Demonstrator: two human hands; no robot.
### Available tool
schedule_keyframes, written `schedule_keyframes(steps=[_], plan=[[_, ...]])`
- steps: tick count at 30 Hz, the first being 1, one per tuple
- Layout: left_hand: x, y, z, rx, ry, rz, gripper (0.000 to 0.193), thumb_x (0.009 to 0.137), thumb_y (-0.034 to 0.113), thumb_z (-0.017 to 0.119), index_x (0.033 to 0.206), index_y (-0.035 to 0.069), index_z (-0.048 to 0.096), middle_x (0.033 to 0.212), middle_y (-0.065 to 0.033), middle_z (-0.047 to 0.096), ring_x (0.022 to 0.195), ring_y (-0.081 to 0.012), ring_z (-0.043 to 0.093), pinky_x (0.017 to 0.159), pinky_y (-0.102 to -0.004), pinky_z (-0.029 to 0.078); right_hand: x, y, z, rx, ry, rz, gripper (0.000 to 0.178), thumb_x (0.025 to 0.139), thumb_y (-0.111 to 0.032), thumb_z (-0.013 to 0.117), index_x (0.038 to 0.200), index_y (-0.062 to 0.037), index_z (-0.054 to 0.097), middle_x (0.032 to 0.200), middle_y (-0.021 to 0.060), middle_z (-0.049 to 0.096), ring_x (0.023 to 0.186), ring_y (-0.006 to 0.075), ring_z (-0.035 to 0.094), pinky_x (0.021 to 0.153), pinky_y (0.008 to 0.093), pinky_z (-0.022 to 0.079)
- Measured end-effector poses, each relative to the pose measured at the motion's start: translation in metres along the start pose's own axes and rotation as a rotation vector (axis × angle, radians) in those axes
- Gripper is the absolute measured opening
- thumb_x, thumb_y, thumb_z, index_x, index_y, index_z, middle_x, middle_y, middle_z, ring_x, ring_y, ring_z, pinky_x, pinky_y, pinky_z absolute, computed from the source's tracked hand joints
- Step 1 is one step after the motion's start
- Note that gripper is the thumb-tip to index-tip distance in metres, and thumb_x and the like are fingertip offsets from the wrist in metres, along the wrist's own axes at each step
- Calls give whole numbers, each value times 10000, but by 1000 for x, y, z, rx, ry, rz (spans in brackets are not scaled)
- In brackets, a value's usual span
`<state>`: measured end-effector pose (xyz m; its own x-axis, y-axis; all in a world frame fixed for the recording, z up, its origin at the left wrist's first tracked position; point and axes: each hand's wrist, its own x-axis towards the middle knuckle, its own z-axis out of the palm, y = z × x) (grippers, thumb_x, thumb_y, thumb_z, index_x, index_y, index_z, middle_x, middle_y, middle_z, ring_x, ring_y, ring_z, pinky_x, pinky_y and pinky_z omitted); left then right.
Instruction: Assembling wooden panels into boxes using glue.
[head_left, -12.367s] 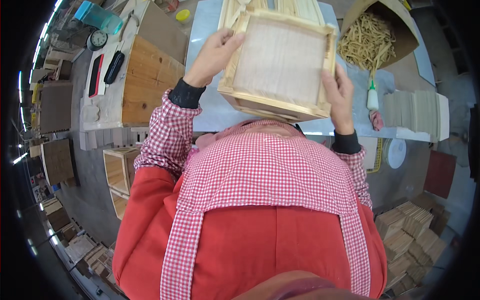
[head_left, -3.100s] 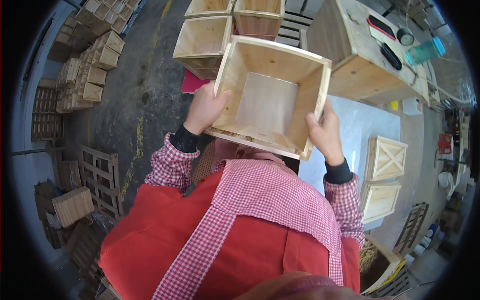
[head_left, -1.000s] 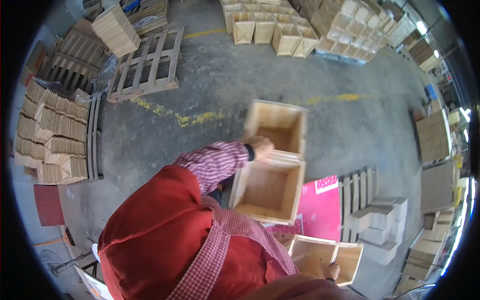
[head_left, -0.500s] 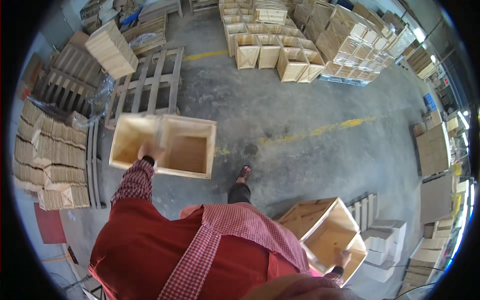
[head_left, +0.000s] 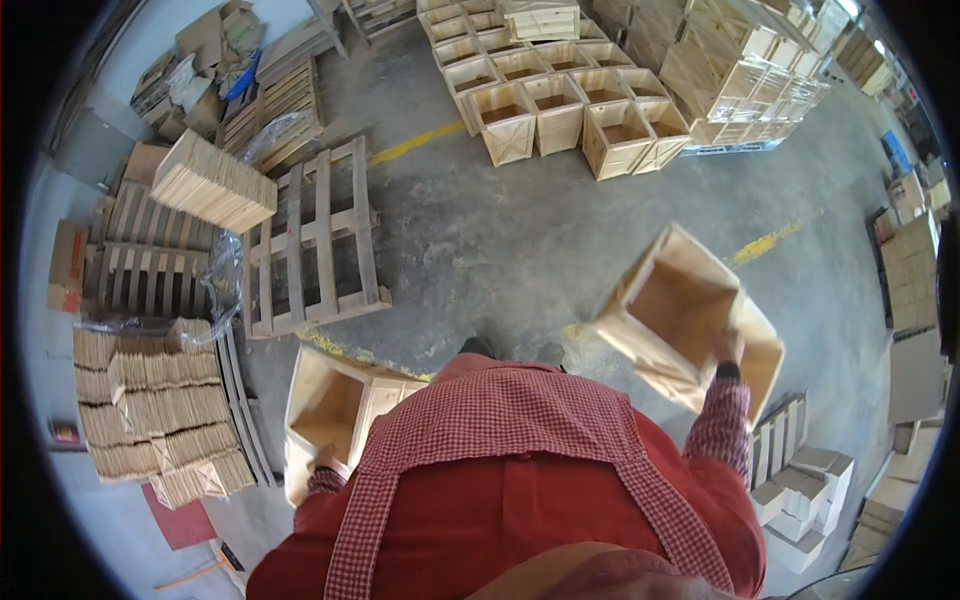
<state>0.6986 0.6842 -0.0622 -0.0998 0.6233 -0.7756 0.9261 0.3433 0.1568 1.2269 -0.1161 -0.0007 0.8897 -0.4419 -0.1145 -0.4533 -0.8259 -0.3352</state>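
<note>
On my right, an open-topped pale wooden crate pair point(head_left: 622, 325), two boxes side by side, hangs tilted above the floor. My right hand point(head_left: 728, 348) is closed over the wall where the two boxes meet. At my left side is another open wooden crate pair point(head_left: 298, 455), partly hidden behind my checked apron. My left hand point(head_left: 328, 462) grips it at an inner wall; the fingers are only partly visible. Both arms are spread wide, one to each side of my body.
Ahead stand rows of open wooden crates point(head_left: 505, 140), beside a wrapped stack of crates point(head_left: 745, 100). To the left lie a bare pallet point(head_left: 325, 230), a bundle of wooden panels point(head_left: 215, 180) and stacked slatted panels point(head_left: 165, 410). White cartons point(head_left: 805, 495) sit at the right.
The right crate pair has swung forward from beside my hip. The left crate pair has dropped back toward my body. The view has shifted forward along the floor as I walk.
</note>
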Motion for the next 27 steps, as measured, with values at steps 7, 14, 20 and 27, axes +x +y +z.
schedule_keyframes(steps=[7, 14, 20, 27], plan=[[45, 123, 20, -4, -50, 103, 505, 902, 372, 479, 1260, 18, 517, 1301, -160, 507, 1213, -280, 462, 1045, -378, 340, 156, -279, 42, 7, -100, -155, 629, 706, -623, 644, 769, 1, 694, 828, 236, 667, 845, 361, 658, 732, 446, 509], [66, 293, 5, 333, 62, 441, 483, 893, 321, 523, 1249, -6, 520, 1229, -148, 545, 1150, -277, 498, 1025, -376, 368, 273, -506, 69, 181, -229, -102, 532, 659, -527, 721, 752, -4, 714, 738, 171, 686, 782, 263, 685, 716, 371, 525], [82, 405, 10, 612, 210, 730, 468, 885, 276, 560, 1239, -27, 522, 1167, -139, 578, 1096, -275, 528, 1007, -375, 391, 412, -630, 119, 220, -343, -94, 525, 659, -451, 727, 893, 18, 704, 894, 174, 691, 859, 259, 672, 751, 362, 514], [49, 539, 68, 896, 379, 945, 456, 877, 232, 597, 1229, -48, 525, 1105, -129, 610, 1043, -273, 559, 990, -374, 415, 572, -697, 205, 264, -566, -419, 401, 725, -324, 708, 953, 3, 659, 929, 147, 660, 776, 236, 616, 643, 392, 483]])
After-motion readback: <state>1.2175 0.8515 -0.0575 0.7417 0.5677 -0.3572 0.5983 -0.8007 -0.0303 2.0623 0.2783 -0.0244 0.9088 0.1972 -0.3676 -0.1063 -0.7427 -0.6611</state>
